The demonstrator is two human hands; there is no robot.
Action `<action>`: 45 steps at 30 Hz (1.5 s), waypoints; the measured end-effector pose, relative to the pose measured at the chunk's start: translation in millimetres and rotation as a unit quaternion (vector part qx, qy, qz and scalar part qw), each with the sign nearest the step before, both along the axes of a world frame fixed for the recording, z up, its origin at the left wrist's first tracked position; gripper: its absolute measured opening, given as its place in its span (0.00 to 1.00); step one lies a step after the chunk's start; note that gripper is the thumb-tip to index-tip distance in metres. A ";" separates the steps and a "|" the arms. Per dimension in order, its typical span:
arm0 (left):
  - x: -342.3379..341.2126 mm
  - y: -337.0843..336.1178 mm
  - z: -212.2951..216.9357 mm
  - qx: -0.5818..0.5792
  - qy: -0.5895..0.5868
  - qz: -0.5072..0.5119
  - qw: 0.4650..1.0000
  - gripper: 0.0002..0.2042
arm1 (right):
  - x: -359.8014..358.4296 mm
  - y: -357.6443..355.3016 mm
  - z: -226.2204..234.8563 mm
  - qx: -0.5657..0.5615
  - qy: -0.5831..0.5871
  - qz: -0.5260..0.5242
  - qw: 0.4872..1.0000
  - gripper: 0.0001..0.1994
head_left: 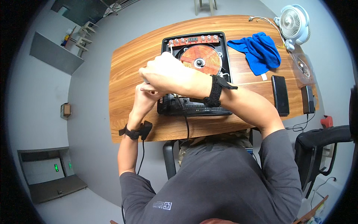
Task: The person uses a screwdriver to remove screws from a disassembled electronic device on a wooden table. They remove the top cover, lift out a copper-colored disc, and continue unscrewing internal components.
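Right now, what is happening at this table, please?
A person sits at a wooden table and works on an opened induction cooker whose copper coil is bare. The right hand reaches across to the cooker's left side, gripping a tool whose kind is unclear. The left hand sits just below it at the cooker's edge. A blue cloth, a phone and a small fan lie to the right.

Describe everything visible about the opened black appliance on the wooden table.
The black appliance is a flat, square induction cooker with its top removed, lying on the wooden table. Inside shows a round copper-coloured coil with a pale hub, and a red circuit strip with buttons along the far edge. Vent slots line the near edge. The right hand and left hand work over its left side, hiding that part.
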State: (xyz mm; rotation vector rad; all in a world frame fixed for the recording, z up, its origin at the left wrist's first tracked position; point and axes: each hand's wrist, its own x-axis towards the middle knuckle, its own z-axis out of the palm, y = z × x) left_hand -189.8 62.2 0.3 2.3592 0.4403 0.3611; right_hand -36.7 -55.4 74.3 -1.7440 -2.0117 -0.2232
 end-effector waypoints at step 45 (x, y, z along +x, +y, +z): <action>6.9 -10.7 -3.4 0.029 -0.052 0.038 0.998 0.11 | 4.4 7.9 10.9 -0.058 -0.031 0.016 0.998 0.14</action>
